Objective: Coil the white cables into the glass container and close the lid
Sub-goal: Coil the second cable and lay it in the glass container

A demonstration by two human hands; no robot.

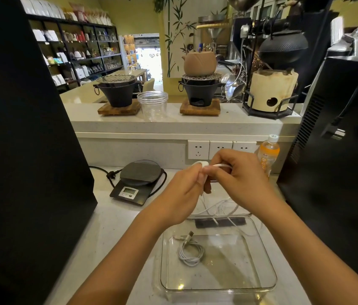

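Both hands coiling a white cable above the glass container

The left hand (182, 183) and right hand (237, 172) each pinch the white cable (219, 165); its slack trails down toward the glass container (261, 280) on the tabletop (116, 227), where a coiled cable (191, 253) lies.

A clear rectangular glass container (217, 289) sits open on the counter. One coiled white cable (191, 254) lies inside at its left. A second white cable (219, 208), uncoiled, trails over its far rim.
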